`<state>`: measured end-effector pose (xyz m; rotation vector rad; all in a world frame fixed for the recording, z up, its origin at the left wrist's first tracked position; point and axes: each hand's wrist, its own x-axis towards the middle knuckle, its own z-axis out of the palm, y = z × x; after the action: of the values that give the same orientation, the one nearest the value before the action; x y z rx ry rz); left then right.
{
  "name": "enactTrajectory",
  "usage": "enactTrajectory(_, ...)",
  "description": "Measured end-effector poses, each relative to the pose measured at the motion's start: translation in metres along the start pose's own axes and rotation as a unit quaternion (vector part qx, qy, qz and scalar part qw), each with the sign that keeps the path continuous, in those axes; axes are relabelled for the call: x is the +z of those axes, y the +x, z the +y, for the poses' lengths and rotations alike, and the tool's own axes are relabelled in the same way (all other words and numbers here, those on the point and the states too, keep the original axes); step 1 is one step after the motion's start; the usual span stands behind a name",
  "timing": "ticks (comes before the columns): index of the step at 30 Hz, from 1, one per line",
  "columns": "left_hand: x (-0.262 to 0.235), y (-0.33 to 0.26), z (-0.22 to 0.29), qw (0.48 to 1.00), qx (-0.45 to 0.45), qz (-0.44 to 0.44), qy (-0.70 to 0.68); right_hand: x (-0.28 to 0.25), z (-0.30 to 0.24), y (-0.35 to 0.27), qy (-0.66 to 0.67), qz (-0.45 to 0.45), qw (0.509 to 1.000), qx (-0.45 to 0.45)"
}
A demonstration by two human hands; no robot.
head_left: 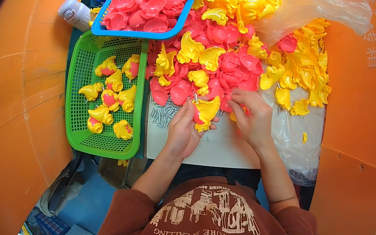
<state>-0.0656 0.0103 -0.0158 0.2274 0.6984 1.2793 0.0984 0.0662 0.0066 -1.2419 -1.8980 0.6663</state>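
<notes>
Fingers of the left hand (pixel 185 129) clamp a yellow and red toy piece (pixel 205 111) above the bench (pixel 222 148). Just right of it, the right hand (pixel 252 116) pinches something too small to tell, beside the heap of parts (pixel 227 59).

Glossy, smooth yellow plastic shell (pixel 207 111); glossy red plastic shells (pixel 226 66); small dull metal pins (pixel 164 113); green plastic mesh basket (pixel 73 98); clear crinkled plastic bag (pixel 331 7); matt white board (pixel 222 148).
</notes>
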Motion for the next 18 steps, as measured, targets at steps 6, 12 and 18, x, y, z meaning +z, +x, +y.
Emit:
enactTrajectory(6,0.021,-0.003,-0.003,0.999,-0.021,-0.005,0.046,-0.017,-0.018,0.010,0.051,-0.050,0.989,-0.126)
enactTrajectory(12,0.028,-0.004,-0.003,0.995,-0.020,-0.056,0.075,-0.023,-0.012,0.016,0.029,-0.075,0.978,-0.194)
enactTrajectory(18,0.032,-0.006,-0.005,0.995,0.003,-0.040,0.093,-0.022,-0.014,0.016,0.019,-0.071,0.976,-0.206)
